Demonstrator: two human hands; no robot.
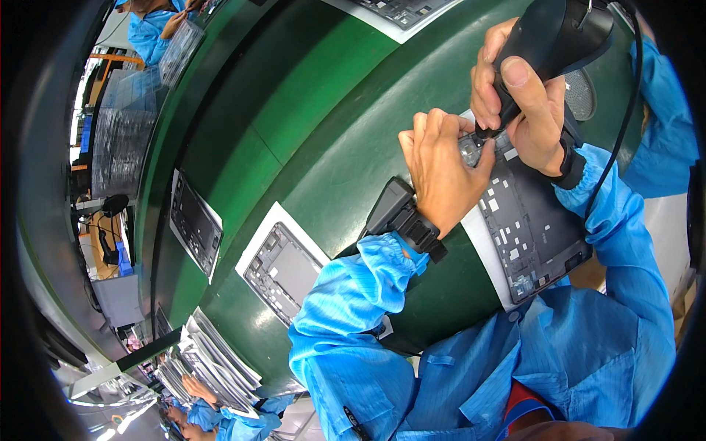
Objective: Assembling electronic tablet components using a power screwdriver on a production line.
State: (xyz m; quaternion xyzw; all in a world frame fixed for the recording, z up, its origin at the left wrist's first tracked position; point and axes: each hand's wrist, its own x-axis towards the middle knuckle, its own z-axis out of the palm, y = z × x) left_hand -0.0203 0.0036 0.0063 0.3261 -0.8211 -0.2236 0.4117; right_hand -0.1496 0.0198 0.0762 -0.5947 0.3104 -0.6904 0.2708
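My right hand point(535, 110) is wrapped round a black electric screwdriver point(555, 37), with a hanging loop at its top. The tool's lower end meets the far end of an opened tablet housing point(526, 220), dark and dotted with small white patches, lying on a white sheet point(487, 257). My left hand point(445, 165) is closed at that same end, thumb and fingertips pinched beside the screwdriver's tip. What sits between those fingertips is too small and covered to name. Both wrists carry black strapped devices.
More opened tablet housings point(283, 266) lie on white sheets along the green table point(346, 154). A round dish point(581, 95) stands behind my right hand, and a black cable point(634, 95) hangs past my right forearm. Stacked sheets point(217, 360) lie lower left. Other people in blue work at left and right.
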